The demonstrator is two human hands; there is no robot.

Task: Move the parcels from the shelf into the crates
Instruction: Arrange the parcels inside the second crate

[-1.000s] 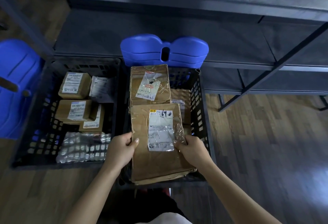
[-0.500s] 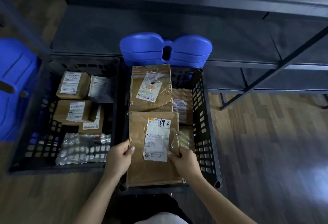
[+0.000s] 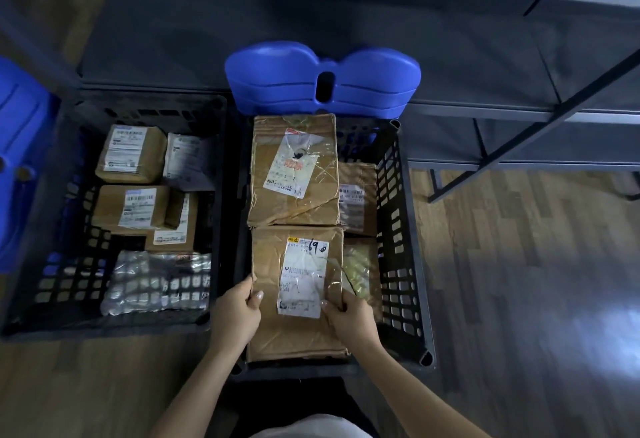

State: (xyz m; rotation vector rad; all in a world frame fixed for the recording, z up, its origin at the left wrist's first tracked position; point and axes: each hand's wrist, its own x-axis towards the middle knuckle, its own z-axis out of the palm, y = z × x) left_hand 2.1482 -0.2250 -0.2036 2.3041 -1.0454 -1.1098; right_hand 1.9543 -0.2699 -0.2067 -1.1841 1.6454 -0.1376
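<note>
**Entry: flat brown parcel, both hands, right crate**

Head view. The left hand point(image 3: 239, 309) is gripping the flat brown parcel point(image 3: 268, 264) by its left edge, thumb lying on the top face and fingers curling round the edge. The right hand point(image 3: 349, 316) is pinching the same parcel at its right edge, thumb pressing just beside the white label (handwritten "69" at its top). The parcel is lying flat in the near half of the right crate point(image 3: 398, 229); whether it is resting fully on what is beneath cannot be told.

Just beyond the fingertips, touching the held parcel's far edge, a second flat parcel point(image 3: 294, 202) is lying in the same crate. To the right of the right fingers, a yellowish padded bag point(image 3: 358, 271) and a small box point(image 3: 356, 198) are sitting lower down.

Left of the left fingers, the left crate point(image 3: 104, 325) is holding a bubble-wrapped parcel point(image 3: 156, 281) and several labelled cartons point(image 3: 130, 155).

Beyond both crates, a blue plastic stool point(image 3: 322, 80) is standing before the dark shelf point(image 3: 485, 39).
</note>
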